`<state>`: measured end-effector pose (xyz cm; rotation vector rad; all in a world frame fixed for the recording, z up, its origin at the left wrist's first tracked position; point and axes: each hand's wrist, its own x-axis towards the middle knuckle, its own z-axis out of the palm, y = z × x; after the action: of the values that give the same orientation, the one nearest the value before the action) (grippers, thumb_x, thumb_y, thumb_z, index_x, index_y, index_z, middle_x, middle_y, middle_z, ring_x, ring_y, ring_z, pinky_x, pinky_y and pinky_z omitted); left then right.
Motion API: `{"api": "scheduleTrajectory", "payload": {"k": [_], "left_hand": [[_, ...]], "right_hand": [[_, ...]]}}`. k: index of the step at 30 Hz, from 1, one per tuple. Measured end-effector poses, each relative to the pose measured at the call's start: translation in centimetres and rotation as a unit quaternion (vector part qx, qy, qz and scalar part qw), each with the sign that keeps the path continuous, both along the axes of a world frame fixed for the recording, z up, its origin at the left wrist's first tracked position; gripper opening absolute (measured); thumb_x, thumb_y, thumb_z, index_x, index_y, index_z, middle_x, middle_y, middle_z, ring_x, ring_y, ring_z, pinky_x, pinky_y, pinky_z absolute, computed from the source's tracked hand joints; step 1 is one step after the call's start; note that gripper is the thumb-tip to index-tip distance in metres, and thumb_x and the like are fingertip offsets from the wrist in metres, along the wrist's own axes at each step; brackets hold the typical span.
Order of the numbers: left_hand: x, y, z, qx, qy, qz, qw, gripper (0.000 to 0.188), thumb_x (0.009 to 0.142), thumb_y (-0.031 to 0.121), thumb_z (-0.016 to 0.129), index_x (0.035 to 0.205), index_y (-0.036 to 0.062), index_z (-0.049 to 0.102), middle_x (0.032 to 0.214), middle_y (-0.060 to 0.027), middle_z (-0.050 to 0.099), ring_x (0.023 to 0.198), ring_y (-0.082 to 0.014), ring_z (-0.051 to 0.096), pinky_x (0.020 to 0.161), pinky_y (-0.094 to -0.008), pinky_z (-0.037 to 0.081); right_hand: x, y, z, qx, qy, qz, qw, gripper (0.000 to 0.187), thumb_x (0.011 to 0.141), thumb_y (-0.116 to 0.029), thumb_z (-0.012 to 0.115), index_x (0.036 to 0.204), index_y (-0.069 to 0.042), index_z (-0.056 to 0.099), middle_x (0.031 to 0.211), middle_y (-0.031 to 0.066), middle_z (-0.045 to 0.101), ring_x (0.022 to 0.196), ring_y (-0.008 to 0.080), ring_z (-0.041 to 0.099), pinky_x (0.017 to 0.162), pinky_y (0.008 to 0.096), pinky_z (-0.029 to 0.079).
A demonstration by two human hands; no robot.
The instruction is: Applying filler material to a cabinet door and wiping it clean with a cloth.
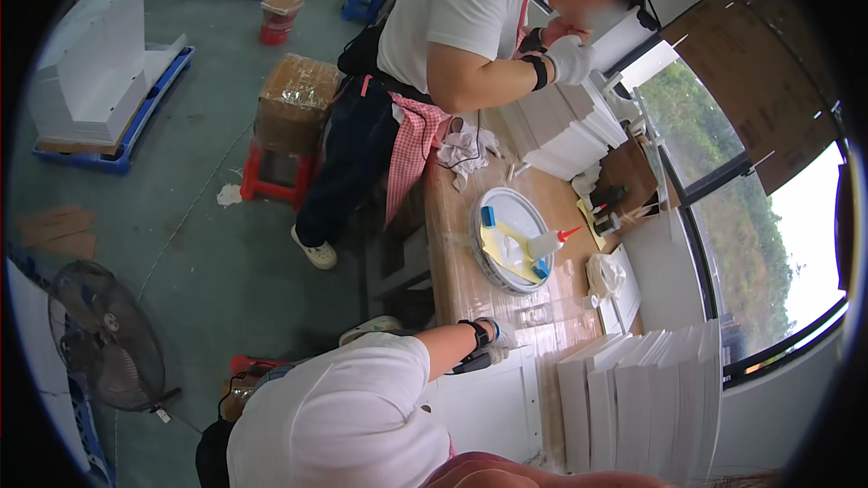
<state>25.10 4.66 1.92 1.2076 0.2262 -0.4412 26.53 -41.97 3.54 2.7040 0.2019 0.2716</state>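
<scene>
My left arm, in a white sleeve, reaches over the bench from the lower edge. My left hand point(499, 341) wears a pale glove, with a dark band at the wrist. It is over the far edge of a white panel point(506, 402) with small holes. Close under the hand is a dark, grey-edged item point(475, 361); its kind is unclear, and whether I grip it is hidden. My fingers are too small and covered to read. My right hand does not show. Beyond stands a round white lid point(485, 264) bearing a white squeeze bottle point(545, 244) with a red tip.
White panels are stacked upright point(646, 398) at the right, with another stack point(565, 131) farther off. A co-worker point(479, 9) stands at the bench's far end, gloved hands raised. Left are a floor fan point(107, 334), a carton point(294, 104) and a red stool point(276, 188).
</scene>
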Motion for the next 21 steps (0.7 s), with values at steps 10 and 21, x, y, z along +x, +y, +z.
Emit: {"api": "scheduleTrajectory", "payload": {"k": [10, 21], "left_hand": [[-0.6, 0.3, 0.9, 0.041, -0.008, 0.001, 0.999, 0.031, 0.094, 0.027, 0.057, 0.091, -0.0013, 0.069, 0.075, -0.0157, 0.067, 0.055, -0.0228, 0.064, 0.046, -0.0362, 0.051], [-1.6, 0.4, 2.2, 0.004, 0.02, 0.014, 1.0, 0.029, 0.095, 0.024, 0.057, 0.09, -0.0006, 0.07, 0.069, -0.0124, 0.065, 0.052, -0.0204, 0.062, 0.043, -0.0342, 0.048]], "right_hand": [[2.2, -2.2, -4.3, 0.086, -0.064, -0.045, 0.993, 0.042, 0.099, -0.031, 0.045, 0.109, 0.001, 0.071, 0.097, 0.0233, 0.073, 0.089, 0.0378, 0.071, 0.078, 0.0489, 0.056], [0.0, -0.7, -2.8, 0.185, -0.05, -0.012, 0.981, 0.042, 0.099, -0.029, 0.045, 0.116, 0.002, 0.067, 0.101, 0.0269, 0.071, 0.095, 0.0418, 0.069, 0.085, 0.0485, 0.055]]}}
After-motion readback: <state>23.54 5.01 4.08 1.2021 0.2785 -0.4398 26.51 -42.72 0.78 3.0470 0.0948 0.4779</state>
